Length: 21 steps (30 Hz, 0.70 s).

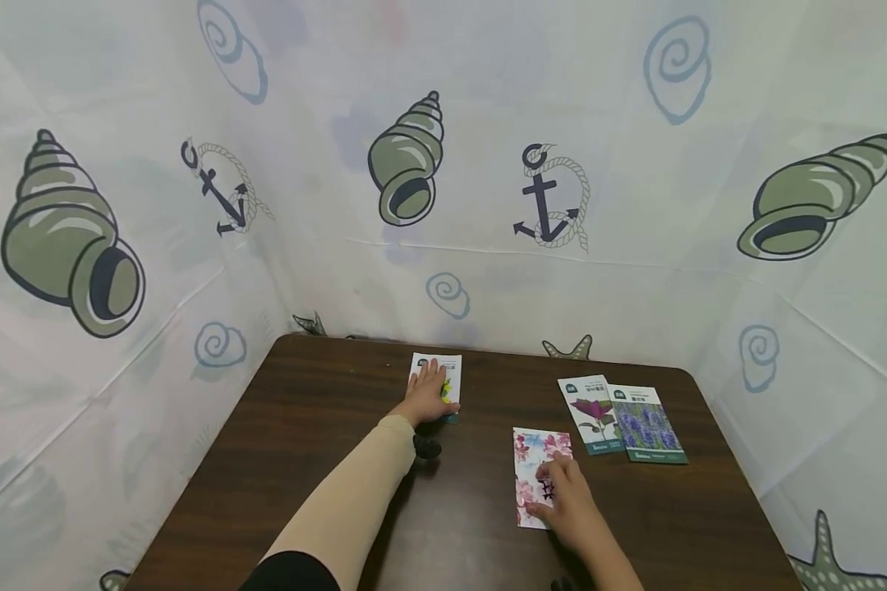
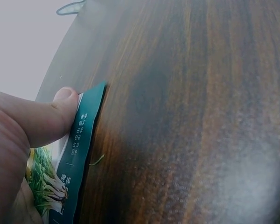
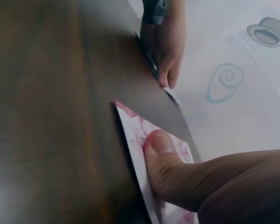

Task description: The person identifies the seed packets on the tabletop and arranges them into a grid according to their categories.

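Observation:
Near the table's far edge, my left hand lies with outstretched fingers over a white seed packet. In the left wrist view, the left thumb rests at that packet's dark green band, beside a picture of a leafy plant with pale roots. Closer to me on the right, my right hand rests on a pink-and-blue flowered packet with dark lettering, fingers loosely bent. From the right wrist, the thumb shows lying across the flowered face; the other fingers are hidden.
Right of the flowered packet lie two more seed packets, one with a purple bloom and one with lavender-blue spikes, slightly overlapping. The dark wooden table meets a cloth backdrop printed with shells and anchors.

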### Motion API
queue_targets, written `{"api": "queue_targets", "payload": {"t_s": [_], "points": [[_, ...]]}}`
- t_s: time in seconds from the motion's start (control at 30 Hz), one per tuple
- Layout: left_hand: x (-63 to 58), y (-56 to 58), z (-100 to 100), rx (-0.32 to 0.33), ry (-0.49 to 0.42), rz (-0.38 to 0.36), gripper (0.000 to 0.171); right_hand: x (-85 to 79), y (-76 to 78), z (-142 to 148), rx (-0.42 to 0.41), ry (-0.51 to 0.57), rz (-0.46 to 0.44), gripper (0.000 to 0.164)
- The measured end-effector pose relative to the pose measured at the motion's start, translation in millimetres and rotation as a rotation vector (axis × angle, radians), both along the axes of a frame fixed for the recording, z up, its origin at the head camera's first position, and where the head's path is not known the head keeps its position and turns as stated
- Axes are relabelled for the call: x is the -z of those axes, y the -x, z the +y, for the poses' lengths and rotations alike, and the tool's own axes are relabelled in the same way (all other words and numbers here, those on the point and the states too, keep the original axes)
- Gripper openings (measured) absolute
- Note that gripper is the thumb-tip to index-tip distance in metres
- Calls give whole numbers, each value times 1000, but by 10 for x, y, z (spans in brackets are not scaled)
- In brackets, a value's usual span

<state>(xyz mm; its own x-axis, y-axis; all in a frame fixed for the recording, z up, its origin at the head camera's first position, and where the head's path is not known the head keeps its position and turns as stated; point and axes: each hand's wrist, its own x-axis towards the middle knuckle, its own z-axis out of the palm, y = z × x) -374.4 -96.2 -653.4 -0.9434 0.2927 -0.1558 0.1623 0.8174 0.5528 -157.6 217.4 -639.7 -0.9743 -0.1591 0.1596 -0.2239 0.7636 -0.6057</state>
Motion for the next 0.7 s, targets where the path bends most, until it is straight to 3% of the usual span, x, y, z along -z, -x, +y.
{"api": "queue_targets", "payload": {"t_s": [0.37,0.7], "points": [[-50,-49,35,12,8,21,106,-13,527,-158,20,-17,-57,48],[14,6,-4,5,18,8,108,16,1050,-286,-64,7,-45,48]]}}
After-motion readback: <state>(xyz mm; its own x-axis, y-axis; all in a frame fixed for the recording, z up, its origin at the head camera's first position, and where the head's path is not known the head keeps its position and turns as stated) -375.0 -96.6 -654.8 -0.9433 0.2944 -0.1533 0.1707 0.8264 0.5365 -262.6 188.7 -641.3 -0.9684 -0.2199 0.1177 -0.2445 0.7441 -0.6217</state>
